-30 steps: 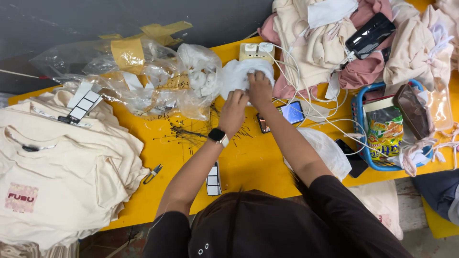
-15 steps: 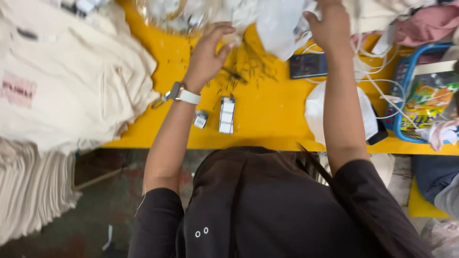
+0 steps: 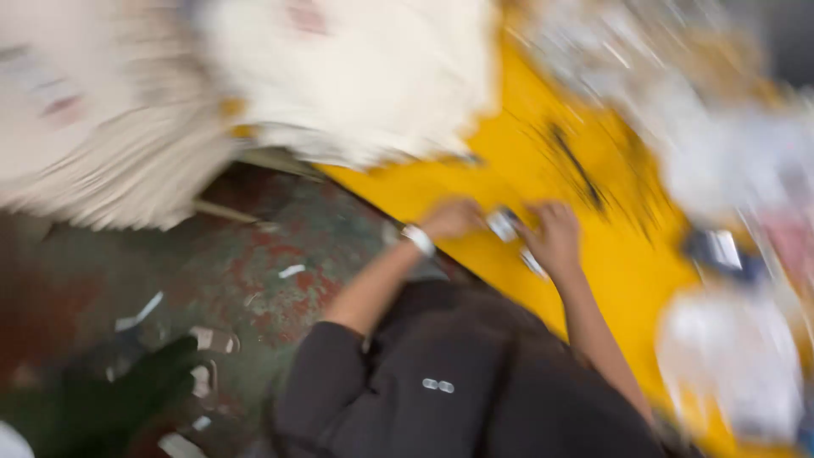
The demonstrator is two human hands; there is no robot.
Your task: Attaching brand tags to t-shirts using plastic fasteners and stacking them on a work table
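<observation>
Small pale object: a small whitish, shiny piece (image 3: 504, 224) sits between the two hands at the near edge of the yellow table top (image 3: 623, 254); I can't make out its kind through the motion blur.
Second pale piece: a thin whitish strip (image 3: 533, 263) lies just under the right hand, on the same edge.
Left hand: left hand (image 3: 452, 219), fingers curled, touching or just beside the small pale object; I cannot tell whether it grips it. White wristband (image 3: 417, 238) on that wrist.
Right hand: right hand (image 3: 555, 237), fingers bent downward onto the table; grip unclear to me.
Clothing: dark grey sleeves and top (image 3: 458, 382) fill the lower middle.
Surroundings: stacked cream fabric pieces (image 3: 348, 76) at upper left, overhanging the table; blurred pale bundles (image 3: 729, 365) on the right.
Floor: worn red-green floor (image 3: 254, 271) with scattered white scraps.
</observation>
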